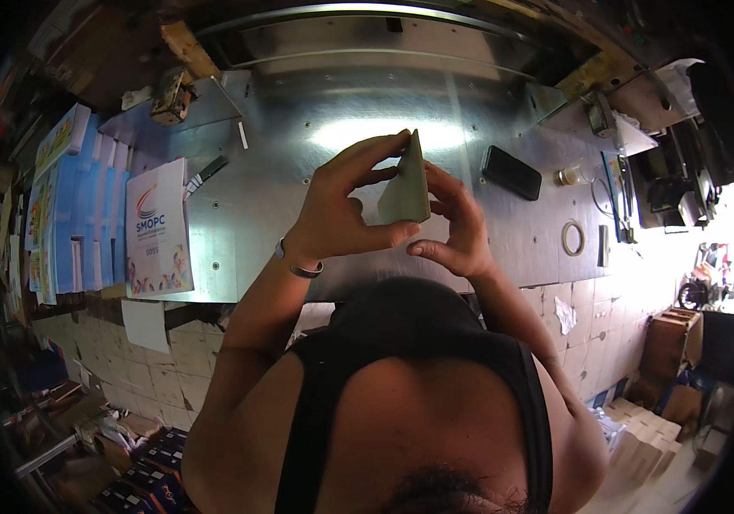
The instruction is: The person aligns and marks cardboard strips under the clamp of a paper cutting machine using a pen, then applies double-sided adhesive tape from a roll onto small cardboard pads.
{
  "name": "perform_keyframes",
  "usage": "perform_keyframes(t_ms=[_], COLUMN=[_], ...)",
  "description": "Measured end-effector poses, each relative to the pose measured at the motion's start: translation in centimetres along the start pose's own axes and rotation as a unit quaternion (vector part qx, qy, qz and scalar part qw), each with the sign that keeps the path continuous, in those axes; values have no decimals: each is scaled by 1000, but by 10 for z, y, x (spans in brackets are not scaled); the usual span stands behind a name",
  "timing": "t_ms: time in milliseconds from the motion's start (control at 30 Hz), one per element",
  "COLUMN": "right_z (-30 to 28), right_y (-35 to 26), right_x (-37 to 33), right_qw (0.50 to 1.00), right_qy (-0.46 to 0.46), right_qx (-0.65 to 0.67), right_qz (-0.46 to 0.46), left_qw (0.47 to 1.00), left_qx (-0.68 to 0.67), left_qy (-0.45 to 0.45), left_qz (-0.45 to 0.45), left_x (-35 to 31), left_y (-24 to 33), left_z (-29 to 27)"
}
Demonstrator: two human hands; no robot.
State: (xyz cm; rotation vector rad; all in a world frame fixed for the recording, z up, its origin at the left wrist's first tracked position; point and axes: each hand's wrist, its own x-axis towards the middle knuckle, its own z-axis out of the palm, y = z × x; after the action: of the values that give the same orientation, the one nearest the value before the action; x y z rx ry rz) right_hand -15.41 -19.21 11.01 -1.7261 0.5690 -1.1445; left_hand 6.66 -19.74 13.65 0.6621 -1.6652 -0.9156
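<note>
Over the middle of the metal table, my left hand [337, 201] grips a thin pale grey-green stack of sheets [407, 188]. The stack stands on edge, its narrow side toward me. My left fingertips are at its far top corner, and the thumb presses the near lower corner. On the other side, my right hand [459, 218] has its bent fingers against the stack. Its thumb sits just below the near corner, seemingly apart from it. The far face of the stack is hidden.
Left on the table [272, 257] are blue booklet stacks [92, 206], a white printed booklet [158, 227] and a dark-handled cutter [206, 174]. To the right lie a black phone [511, 173], a small glass jar [569, 176] and a tape roll [572, 237]. Cartons [148, 480] stand on the floor, lower left.
</note>
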Motion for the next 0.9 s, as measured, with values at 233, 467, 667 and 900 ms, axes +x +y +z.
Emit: perform_keyframes(t_ms=[233, 467, 667, 900], right_z=[-2, 0, 0, -1], right_y=[0, -3, 1, -9], right_x=[2, -2, -3, 2], right_qw=[999, 1000, 1000, 995], right_qy=[19, -13, -2, -21], right_qx=[-45, -16, -26, -99], right_qz=[-20, -5, 5, -12], left_qw=[1000, 998, 997, 993], left_qx=[14, 58, 67, 108], left_qy=[6, 15, -19, -37], left_qz=[0, 1, 12, -9], left_x=[-6, -15, -12, -21], left_y=[3, -4, 10, 25], left_z=[9, 0, 2, 5])
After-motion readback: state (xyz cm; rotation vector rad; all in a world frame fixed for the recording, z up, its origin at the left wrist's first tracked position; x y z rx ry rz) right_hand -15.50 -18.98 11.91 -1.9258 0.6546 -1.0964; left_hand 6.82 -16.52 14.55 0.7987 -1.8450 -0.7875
